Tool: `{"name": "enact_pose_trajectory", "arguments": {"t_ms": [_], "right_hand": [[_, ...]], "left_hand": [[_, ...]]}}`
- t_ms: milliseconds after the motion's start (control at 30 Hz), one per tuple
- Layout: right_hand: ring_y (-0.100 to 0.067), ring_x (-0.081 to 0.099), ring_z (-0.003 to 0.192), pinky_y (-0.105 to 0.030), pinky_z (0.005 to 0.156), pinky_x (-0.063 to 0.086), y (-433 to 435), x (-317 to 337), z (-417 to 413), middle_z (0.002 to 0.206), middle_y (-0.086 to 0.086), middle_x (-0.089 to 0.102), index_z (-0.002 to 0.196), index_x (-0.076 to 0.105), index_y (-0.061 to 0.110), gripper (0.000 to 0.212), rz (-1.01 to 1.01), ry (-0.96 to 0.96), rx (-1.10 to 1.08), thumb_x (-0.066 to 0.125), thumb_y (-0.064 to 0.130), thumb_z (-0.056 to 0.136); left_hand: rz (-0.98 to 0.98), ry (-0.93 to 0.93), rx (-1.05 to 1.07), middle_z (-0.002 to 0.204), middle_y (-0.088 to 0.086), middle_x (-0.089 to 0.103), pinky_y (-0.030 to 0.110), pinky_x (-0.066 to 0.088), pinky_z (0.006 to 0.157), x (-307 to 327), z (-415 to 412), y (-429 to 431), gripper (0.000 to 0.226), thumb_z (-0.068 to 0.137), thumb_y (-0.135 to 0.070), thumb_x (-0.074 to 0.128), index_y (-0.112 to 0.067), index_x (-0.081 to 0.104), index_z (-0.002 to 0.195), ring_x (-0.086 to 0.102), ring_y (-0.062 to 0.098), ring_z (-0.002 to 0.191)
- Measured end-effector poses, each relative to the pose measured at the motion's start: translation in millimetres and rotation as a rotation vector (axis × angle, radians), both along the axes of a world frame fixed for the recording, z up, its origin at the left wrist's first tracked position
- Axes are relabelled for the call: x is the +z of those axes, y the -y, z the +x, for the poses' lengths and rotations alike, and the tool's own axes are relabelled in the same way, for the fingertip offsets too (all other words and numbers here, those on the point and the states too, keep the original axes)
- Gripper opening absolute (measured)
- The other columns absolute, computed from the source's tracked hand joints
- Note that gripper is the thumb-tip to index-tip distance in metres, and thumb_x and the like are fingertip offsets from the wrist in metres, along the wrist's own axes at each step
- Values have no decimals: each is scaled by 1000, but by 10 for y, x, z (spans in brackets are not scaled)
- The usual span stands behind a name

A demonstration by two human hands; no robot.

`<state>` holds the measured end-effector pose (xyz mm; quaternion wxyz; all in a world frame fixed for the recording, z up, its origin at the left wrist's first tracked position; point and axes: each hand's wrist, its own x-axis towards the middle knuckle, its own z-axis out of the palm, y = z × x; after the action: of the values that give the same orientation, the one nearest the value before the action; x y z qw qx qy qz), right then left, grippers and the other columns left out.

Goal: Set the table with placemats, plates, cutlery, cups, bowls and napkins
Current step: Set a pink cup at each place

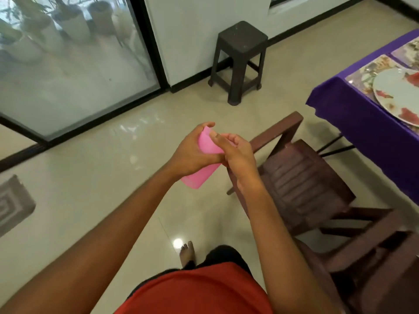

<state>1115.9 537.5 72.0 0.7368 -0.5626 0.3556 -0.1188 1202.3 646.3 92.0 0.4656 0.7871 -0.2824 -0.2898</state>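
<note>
Pink cup (195, 180) is up over the floor (108, 182), left hand (192, 155) wrapped round its middle, right hand (240, 159) pinching its far end, both grips tight, cup slanting near-left to far-right toward the counter (340, 105) and plate (394, 87), right hand nearer.

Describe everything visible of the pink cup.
The pink cup looks like smooth opaque plastic, a tall tumbler, slightly blurred. It is in the air above the floor, tilted: one end low toward the person, the other up and away. The left hand wraps its middle; the right hand curls fingers at its upper end. One cup or a stack: cannot tell.
</note>
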Motion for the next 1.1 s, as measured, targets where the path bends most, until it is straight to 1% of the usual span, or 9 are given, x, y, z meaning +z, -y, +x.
{"name": "enact_pose_trajectory", "arguments": {"t_ms": [100, 267, 433, 533, 700, 867, 967, 1033, 1100], "right_hand": [[-23, 71, 100, -27, 69, 55, 216, -45, 527, 113, -6, 71, 114, 67, 15, 77, -25, -25, -39, 81, 65, 57], [-21, 67, 101, -26, 63, 54, 856, -203, 1224, 116, -6, 67, 117, 65, 15, 84, 4, -15, -195, 77, 69, 54], [-17, 65, 102, -26, 67, 53, 1722, -460, 1940, 116, -2, 69, 116, 65, 17, 79, 137, -41, -368, 75, 67, 55], [-17, 64, 102, -27, 70, 53, 2222, -560, 2259, 113, -1, 69, 115, 64, 15, 70, 192, -43, -463, 76, 61, 64], [-15, 64, 99, -28, 72, 50, 3000, -709, 2406, 115, -1, 69, 119, 63, 17, 81, 185, -85, -670, 76, 67, 57], [-7, 62, 92, -22, 64, 49, 3749, -754, 2345, 111, 4, 65, 125, 59, 15, 92, 173, -97, -961, 78, 65, 49], [-11, 63, 95, -26, 66, 52, 4240, -741, 2325, 116, 0, 65, 127, 57, 12, 93, 144, -91, -1114, 83, 59, 51], [-13, 64, 95, -28, 67, 54, 4580, -693, 2329, 113, 0, 65, 126, 57, 11, 87, 119, -126, -1183, 85, 53, 55], [-15, 65, 95, -34, 72, 58, 4913, -627, 2310, 110, 2, 65, 123, 58, 13, 82, 60, -185, -1221, 86, 51, 56]], "left_hand": [[25, 13, -63, 126, -9, 54, 23, 53, 73, -78, 601, 242, 87, 72, -35, 87, -36, 37, 144, 60, 14, 103], [51, 39, -218, 118, -14, 56, 23, 54, 74, -304, 1473, 902, 84, 68, -42, 89, -34, 42, 138, 60, 12, 103], [147, 67, -330, 116, -21, 49, 17, 48, 72, -608, 2361, 1736, 79, 67, -41, 89, -39, 41, 129, 54, 3, 103], [227, 98, -407, 119, -15, 50, 18, 49, 74, -775, 2855, 2205, 80, 65, -43, 90, -35, 43, 130, 55, 5, 105], [273, 139, -532, 118, -9, 52, 16, 44, 75, -947, 3386, 3122, 86, 66, -43, 89, -28, 43, 137, 54, 11, 103], [247, 98, -663, 122, -7, 51, 17, 41, 76, -1116, 3574, 4208, 89, 68, -40, 89, -30, 39, 141, 52, 14, 108], [233, 39, -735, 120, -6, 55, 16, 39, 76, -1166, 3631, 4929, 87, 69, -38, 89, -32, 39, 141, 53, 9, 103], [232, 7, -791, 119, -4, 57, 14, 39, 76, -1179, 3673, 5390, 86, 70, -40, 88, -32, 39, 140, 53, 3, 101], [219, 20, -853, 122, -4, 57, 23, 43, 84, -1138, 3674, 5869, 87, 68, -42, 89, -32, 41, 140, 55, 8, 104]]}}
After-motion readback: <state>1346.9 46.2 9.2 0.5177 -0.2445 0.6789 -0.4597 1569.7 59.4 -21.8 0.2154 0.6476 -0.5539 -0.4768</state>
